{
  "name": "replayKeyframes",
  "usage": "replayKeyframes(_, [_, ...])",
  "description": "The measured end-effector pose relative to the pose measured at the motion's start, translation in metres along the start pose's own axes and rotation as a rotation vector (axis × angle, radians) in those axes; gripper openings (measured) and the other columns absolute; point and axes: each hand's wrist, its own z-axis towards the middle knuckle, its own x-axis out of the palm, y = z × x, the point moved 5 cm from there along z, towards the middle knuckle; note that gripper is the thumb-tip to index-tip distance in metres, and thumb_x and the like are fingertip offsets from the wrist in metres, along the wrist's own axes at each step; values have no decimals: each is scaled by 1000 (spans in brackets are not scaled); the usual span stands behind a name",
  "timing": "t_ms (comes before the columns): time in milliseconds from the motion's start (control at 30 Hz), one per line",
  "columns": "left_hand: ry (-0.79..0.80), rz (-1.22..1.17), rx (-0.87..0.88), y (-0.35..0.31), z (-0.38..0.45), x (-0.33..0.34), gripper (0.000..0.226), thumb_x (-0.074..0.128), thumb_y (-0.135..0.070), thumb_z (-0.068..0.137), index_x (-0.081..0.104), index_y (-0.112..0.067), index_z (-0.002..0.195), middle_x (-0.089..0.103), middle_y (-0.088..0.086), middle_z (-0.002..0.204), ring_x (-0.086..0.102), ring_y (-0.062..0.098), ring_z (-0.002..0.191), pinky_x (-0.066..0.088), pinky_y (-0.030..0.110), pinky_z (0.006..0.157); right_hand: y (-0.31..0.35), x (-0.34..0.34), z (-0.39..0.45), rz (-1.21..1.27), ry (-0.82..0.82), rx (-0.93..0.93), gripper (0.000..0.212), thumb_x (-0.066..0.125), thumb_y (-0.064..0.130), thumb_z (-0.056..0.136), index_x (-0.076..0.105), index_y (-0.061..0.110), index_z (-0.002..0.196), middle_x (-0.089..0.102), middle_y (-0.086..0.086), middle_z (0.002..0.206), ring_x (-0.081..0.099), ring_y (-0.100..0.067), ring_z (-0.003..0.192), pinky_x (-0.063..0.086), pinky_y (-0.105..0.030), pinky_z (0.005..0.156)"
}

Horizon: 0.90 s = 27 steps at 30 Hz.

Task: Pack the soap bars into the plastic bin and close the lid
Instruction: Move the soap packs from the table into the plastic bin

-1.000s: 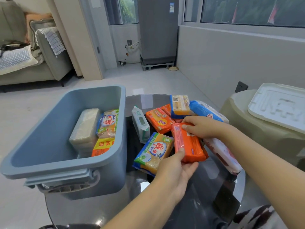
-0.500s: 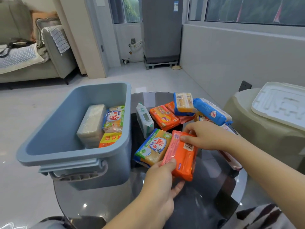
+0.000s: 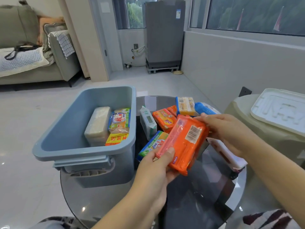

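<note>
An orange soap pack [image 3: 183, 142] is lifted off the glass table [image 3: 206, 195], tilted with its barcode up. My left hand [image 3: 155, 169] grips its near end and my right hand [image 3: 229, 131] grips its far end. The blue-grey plastic bin [image 3: 69, 136] stands open at the left and holds a pale wrapped bar [image 3: 97, 124], a blue-and-white pack [image 3: 120, 120] and a yellow pack [image 3: 117, 138]. Several more soap packs [image 3: 163, 119] lie on the table beyond my hands. The white lid [image 3: 280, 109] rests on a beige container at the right.
The beige container [image 3: 257, 129] stands close to the table's right edge. A white-and-pink pack [image 3: 229, 156] lies under my right forearm. A sofa [image 3: 33, 52] is at the far left and a grey appliance [image 3: 165, 33] stands by the back wall. Tiled floor surrounds the table.
Both hands have raised the orange soap pack from the table and turned it, barcode side now facing up. The pack has shifted slightly toward me and upward.
</note>
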Motion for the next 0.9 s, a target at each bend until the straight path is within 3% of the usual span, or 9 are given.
replayKeyframes(67, [57, 17, 30, -10, -5, 6, 33, 58, -10, 88, 58, 2, 119, 70, 20, 110, 70, 26, 87, 60, 32, 62, 7, -2, 0, 127, 51, -10, 24, 53, 25, 90, 72, 12, 99, 72, -10, 90, 59, -22, 81, 46, -31, 72])
replayKeyframes(200, [115, 50, 51, -19, -17, 16, 36, 60, -11, 85, 57, 3, 118, 70, 22, 108, 71, 24, 79, 59, 30, 60, 23, -3, 1, 243, 185, -4, 20, 57, 16, 82, 74, 22, 91, 73, -3, 73, 68, -17, 64, 57, -30, 52])
replayKeyframes(300, [145, 77, 70, -32, -22, 21, 36, 60, -11, 85, 57, 4, 117, 71, 23, 106, 72, 22, 74, 58, 30, 58, 32, -8, 0, 281, 163, -50, 22, 61, 20, 73, 74, 22, 91, 73, -5, 74, 69, -18, 64, 58, -32, 54])
replayKeyframes(400, [128, 99, 173, -63, -22, 22, 41, 63, -16, 80, 57, 3, 115, 71, 22, 106, 73, 23, 74, 59, 30, 59, 43, -9, 0, 396, 102, -103, 20, 55, 15, 85, 70, 16, 98, 72, -7, 76, 70, -20, 67, 58, -33, 55])
replayKeyframes(600, [-33, 180, 518, -135, -28, 2, 51, 69, -29, 67, 59, -4, 110, 75, 10, 93, 74, 19, 74, 56, 24, 58, 71, 12, 6, 440, 16, -127, 20, 54, 14, 88, 64, 9, 105, 67, -11, 82, 65, -22, 71, 60, -33, 59])
replayKeyframes(767, [-222, 215, 637, -173, -23, -31, 26, 69, -19, 79, 60, -11, 103, 73, 7, 90, 73, 15, 72, 58, 27, 57, 103, 65, 25, 378, 93, -104, 12, 58, 12, 86, 65, 10, 95, 70, -8, 73, 69, -18, 63, 60, -34, 57])
replayKeyframes(900, [-335, 269, 651, -194, -24, -64, 40, 72, -24, 77, 60, -13, 114, 72, 4, 99, 73, 17, 83, 60, 30, 65, 115, 117, 44, 274, 189, -77, 11, 55, 8, 88, 65, 11, 89, 71, -3, 63, 67, -13, 54, 56, -28, 47])
